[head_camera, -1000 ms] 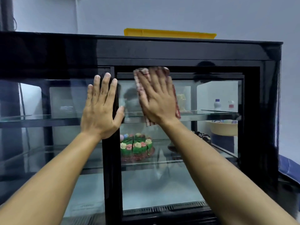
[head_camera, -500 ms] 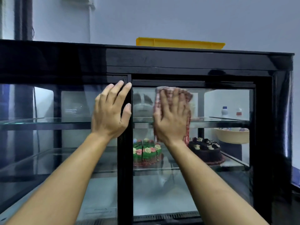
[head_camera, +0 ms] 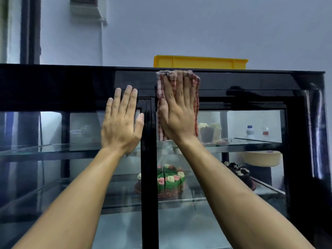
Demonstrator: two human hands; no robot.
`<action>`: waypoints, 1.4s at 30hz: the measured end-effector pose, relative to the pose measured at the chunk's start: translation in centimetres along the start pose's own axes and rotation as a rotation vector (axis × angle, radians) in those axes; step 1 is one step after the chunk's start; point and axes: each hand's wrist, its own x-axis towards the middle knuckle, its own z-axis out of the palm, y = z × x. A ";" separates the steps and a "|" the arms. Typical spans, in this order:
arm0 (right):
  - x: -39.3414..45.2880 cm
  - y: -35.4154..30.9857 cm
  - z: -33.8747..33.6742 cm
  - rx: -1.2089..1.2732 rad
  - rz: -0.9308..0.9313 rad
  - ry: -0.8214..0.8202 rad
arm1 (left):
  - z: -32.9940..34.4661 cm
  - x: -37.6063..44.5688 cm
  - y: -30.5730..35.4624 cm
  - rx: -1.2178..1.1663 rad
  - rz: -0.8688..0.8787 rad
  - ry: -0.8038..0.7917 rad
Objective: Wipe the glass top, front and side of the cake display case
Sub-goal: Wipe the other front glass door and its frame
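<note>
The black-framed cake display case (head_camera: 260, 81) fills the view, its front glass facing me. My right hand (head_camera: 177, 114) lies flat with straight fingers on a red-and-white checked cloth (head_camera: 196, 105), pressing it against the glass and the black top band just right of the centre post (head_camera: 149, 159). The cloth reaches up to the case's top edge. My left hand (head_camera: 122, 123) rests flat and bare on the left pane, fingers straight, just left of the post.
A yellow tray (head_camera: 201, 62) sits on top of the case. Inside are a green decorated cake (head_camera: 170, 180), a dark chocolate cake (head_camera: 239, 173), a beige bowl (head_camera: 262, 159), bottles (head_camera: 250, 132) and glass shelves. A white box (head_camera: 86, 8) hangs on the wall.
My right hand has slid the cloth upward from the pane to the black top band. The left hand stays flat beside the post. The camera has tilted up.
</note>
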 end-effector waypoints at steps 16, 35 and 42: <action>2.5 2.3 -0.1 -0.190 0.231 -0.090 | 0.4 5.9 3.7 -0.037 0.037 0.046; 2.9 6.9 -2.8 -0.179 0.142 -0.166 | 2.5 7.9 8.5 0.071 0.105 -0.053; 2.2 18.8 -7.7 -0.244 0.194 -0.164 | 2.9 7.6 8.8 0.092 0.074 -0.025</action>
